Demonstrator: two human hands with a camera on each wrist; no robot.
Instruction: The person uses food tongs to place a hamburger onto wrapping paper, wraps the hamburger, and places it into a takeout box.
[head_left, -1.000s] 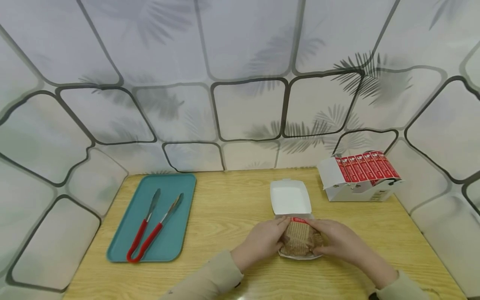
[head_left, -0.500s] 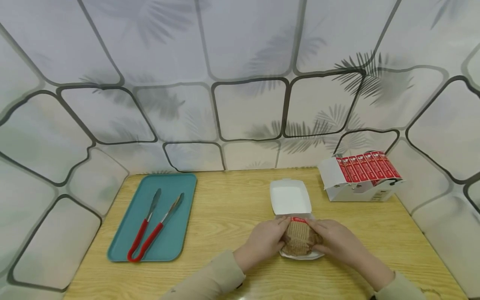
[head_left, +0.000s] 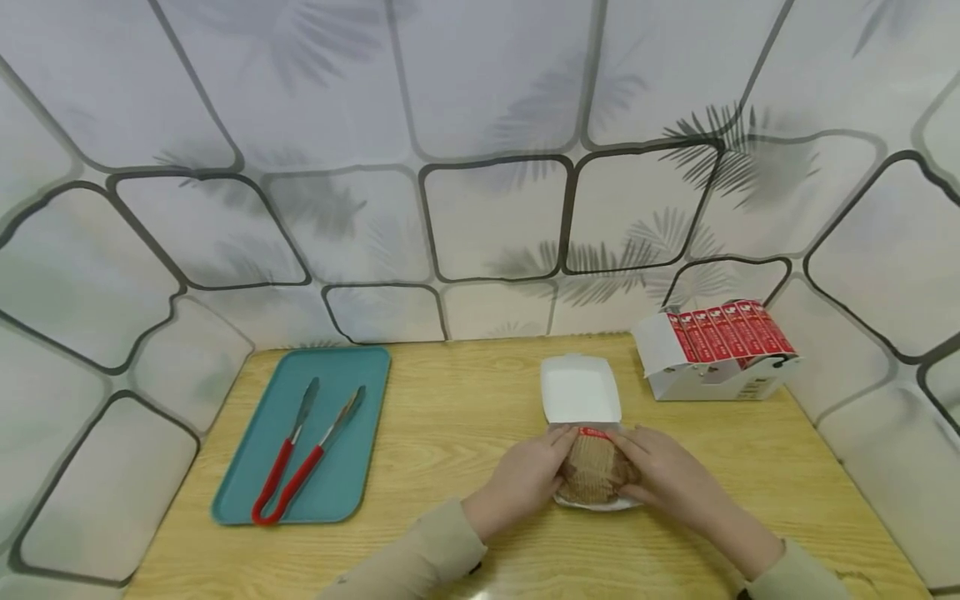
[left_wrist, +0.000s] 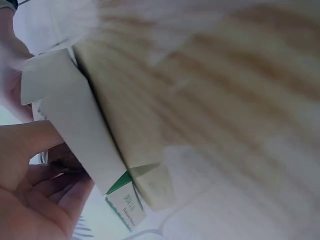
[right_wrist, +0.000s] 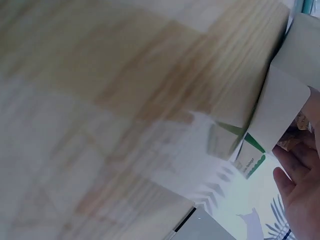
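Observation:
In the head view, a round burger (head_left: 591,471) wrapped in brown printed paper with a red strip sits in the base of an open white clamshell box (head_left: 580,389). My left hand (head_left: 521,477) grips it from the left, and my right hand (head_left: 671,475) grips it from the right, thumbs on the near side. The left wrist view shows the box's pale side wall (left_wrist: 80,130) with the left hand's fingers curled inside it. In the right wrist view, fingers reach past the box wall (right_wrist: 272,112) to the brown wrapper (right_wrist: 300,122).
To the left lies a teal tray (head_left: 351,492) bearing red-handled tongs (head_left: 300,477). A white carton (head_left: 697,385) of red-and-white packets stands at the back right. A patterned wall (head_left: 495,217) bounds the wooden table (head_left: 457,400) behind and on both sides.
The head view has shifted slightly. Both hands stay around the wrapped burger, which with its box sits a touch farther from me; the right hand's fingers have moved a little. Tray, tongs and carton are unmoved.

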